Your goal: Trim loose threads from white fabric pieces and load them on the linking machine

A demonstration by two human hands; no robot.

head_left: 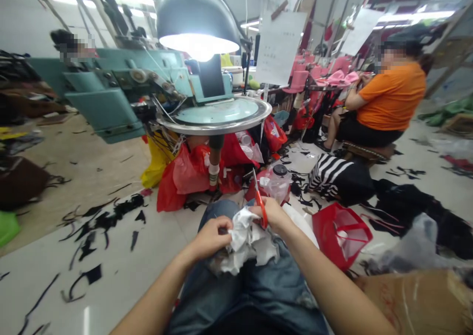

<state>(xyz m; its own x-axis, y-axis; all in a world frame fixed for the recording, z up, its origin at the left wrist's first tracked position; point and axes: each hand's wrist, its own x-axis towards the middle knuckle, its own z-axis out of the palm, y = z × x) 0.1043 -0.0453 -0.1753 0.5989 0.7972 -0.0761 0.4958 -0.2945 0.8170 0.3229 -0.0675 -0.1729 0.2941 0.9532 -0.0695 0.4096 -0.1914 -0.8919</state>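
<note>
A crumpled bundle of white fabric pieces [246, 244] lies over my jeans-clad lap [221, 295]. At its left edge my left hand [212, 236] pinches the fabric between curled fingers and thumb. On the upper right side, my right hand [272, 214] is closed around red-handled scissors [263, 209], whose blades point up and away from me. The right fingers also touch the top of the fabric, and some of them are hidden behind it. I cannot tell from this view whether the blades are parted.
Ahead stands a teal sewing machine [121, 79] with a round table [221, 116] under a lit lamp [199, 19]. Red bags [185, 177] sit beneath. A red basket [342, 236] and a cardboard box [414, 295] are at right. Black scraps litter the floor. A person in orange [391, 93] sits beyond.
</note>
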